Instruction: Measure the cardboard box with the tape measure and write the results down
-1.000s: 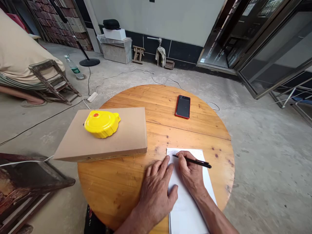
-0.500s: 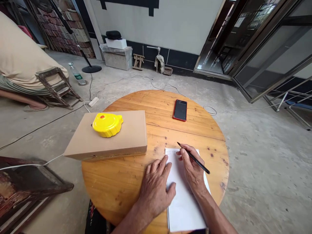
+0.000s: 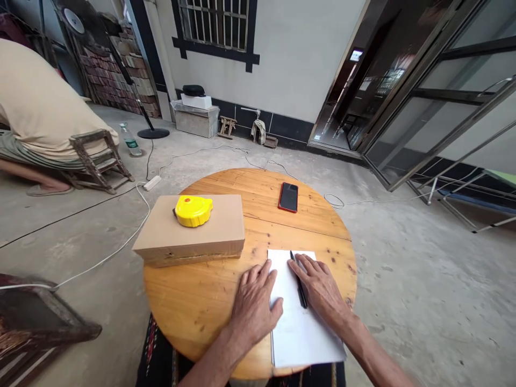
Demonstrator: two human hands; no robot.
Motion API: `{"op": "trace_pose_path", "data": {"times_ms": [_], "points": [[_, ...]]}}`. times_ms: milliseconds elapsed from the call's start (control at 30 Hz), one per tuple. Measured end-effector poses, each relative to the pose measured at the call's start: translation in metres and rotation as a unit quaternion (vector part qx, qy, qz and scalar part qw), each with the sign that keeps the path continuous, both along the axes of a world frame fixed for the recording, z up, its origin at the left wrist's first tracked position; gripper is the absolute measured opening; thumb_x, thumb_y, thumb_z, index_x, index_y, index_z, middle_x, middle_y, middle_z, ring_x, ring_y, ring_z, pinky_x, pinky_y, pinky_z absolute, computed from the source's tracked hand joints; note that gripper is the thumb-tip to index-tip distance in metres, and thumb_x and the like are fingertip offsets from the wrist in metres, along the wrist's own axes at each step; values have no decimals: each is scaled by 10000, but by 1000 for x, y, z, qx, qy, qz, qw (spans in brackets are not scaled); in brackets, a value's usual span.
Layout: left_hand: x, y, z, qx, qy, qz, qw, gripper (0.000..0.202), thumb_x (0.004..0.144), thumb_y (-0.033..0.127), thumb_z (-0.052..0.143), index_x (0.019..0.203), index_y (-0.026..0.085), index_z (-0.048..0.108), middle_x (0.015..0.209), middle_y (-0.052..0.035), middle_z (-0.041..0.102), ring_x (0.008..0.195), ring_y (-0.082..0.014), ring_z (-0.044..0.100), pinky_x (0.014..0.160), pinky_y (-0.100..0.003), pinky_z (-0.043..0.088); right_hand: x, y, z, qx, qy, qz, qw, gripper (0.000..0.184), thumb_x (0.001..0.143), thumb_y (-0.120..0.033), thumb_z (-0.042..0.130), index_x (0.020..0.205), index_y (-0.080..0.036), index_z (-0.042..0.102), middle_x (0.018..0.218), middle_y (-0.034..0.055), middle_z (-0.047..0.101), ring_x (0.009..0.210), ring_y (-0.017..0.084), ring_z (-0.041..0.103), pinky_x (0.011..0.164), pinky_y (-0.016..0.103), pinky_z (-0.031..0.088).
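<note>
A stack of white paper sheets (image 3: 300, 336) lies on the round wooden table (image 3: 193, 317). My left hand (image 3: 255, 301) rests flat, fingers spread, at the left edge of the paper. On the right side of the sheet, my right hand (image 3: 320, 285) lies palm down with its fingers stretched out. A black pen (image 3: 300, 287) lies on the paper beside that palm, and the right thumb tip touches its upper part. No writing can be made out on the top sheet.
Left on the table, a brown cardboard box (image 3: 189, 236) carries a yellow tape measure (image 3: 193, 210). A phone (image 3: 288, 197) in a red case lies at the far side. A person (image 3: 48, 107) sits on a low chair at left. White cable (image 3: 116, 255) crosses the floor.
The pen has gone from my right hand's writing grip to lying on the paper, and that hand has flattened. The view has tilted up, showing a barred window. My left hand stays by the paper's edge.
</note>
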State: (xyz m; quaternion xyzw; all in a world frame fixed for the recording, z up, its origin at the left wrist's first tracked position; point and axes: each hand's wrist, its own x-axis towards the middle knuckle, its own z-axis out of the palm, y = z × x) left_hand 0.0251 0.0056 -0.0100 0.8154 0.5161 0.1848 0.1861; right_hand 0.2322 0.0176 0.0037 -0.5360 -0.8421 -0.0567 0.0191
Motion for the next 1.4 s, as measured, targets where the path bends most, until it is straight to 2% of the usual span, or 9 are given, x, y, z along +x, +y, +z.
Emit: {"op": "trace_pose_path", "data": {"times_ms": [300, 467, 633, 767, 867, 933, 1067, 1167, 1400], "points": [[1, -12, 10, -10, 59, -25, 998, 518, 867, 325, 555, 1349, 134, 536, 1504, -129, 411, 1353, -308, 360, 1127, -461, 279, 4, -40, 0, 5, 111, -49, 993, 409, 891, -68, 444, 1235, -181, 633, 1296, 147, 614, 1177, 299, 555, 948, 451, 427], [4, -18, 13, -1, 81, -19, 997, 506, 868, 286, 544, 1352, 137, 539, 1500, -130, 415, 1366, -305, 359, 1138, -459, 281, -5, -44, -6, 20, 159, -76, 984, 317, 923, -222, 510, 1212, -192, 638, 1202, 126, 646, 1123, 301, 558, 955, 464, 402], [2, -32, 13, 29, 109, -17, 993, 501, 838, 245, 558, 1329, 148, 552, 1510, -142, 396, 1380, -314, 355, 1115, -488, 326, -8, -40, -12, 43, 165, -88, 981, 319, 903, -230, 537, 1205, -195, 631, 1210, 135, 636, 1116, 307, 551, 937, 459, 397], [-3, -54, -1, 132, 94, -77, 984, 596, 787, 325, 641, 1354, 206, 503, 1541, -120, 349, 1400, -322, 323, 1085, -492, 356, -7, -36, -17, 55, 170, -91, 980, 321, 915, -219, 509, 1218, -192, 612, 1232, 131, 629, 1115, 300, 550, 921, 445, 398], [-3, -66, -25, 261, 71, -162, 949, 594, 801, 534, 633, 1301, 229, 533, 1451, -138, 477, 1355, -320, 387, 1026, -460, 398, -6, -34, -18, 56, 178, -88, 979, 318, 919, -201, 500, 1218, -194, 607, 1228, 120, 634, 1104, 288, 557, 908, 432, 403], [-1, -68, -39, 300, 73, -167, 936, 570, 818, 609, 588, 1257, 246, 566, 1374, -128, 557, 1308, -317, 443, 995, -449, 416, -5, -34, -18, 59, 180, -86, 978, 320, 919, -196, 495, 1219, -192, 606, 1228, 117, 636, 1106, 286, 556, 907, 428, 404], [4, -67, -48, 251, 77, -139, 955, 518, 831, 507, 603, 1280, 253, 565, 1392, -104, 546, 1295, -331, 460, 1032, -498, 391, 0, -29, -16, 57, 166, -87, 981, 323, 913, -197, 503, 1218, -186, 608, 1240, 121, 631, 1112, 288, 560, 905, 428, 410], [11, -64, -41, 192, 62, -109, 973, 506, 843, 429, 609, 1319, 272, 548, 1456, -73, 486, 1324, -325, 437, 1076, -519, 359, 4, -15, -14, 49, 144, -87, 985, 327, 904, -187, 515, 1218, -190, 608, 1246, 116, 629, 1096, 276, 578, 894, 412, 427], [29, -47, -23, 92, 65, -55, 992, 504, 896, 451, 548, 1363, 261, 533, 1508, -78, 409, 1382, -343, 368, 1104, -572, 329, 13, 16, -1, 51, 131, -86, 986, 332, 947, -188, 465, 1247, -155, 603, 1285, 148, 625, 1136, 295, 597, 897, 435, 464]]}}
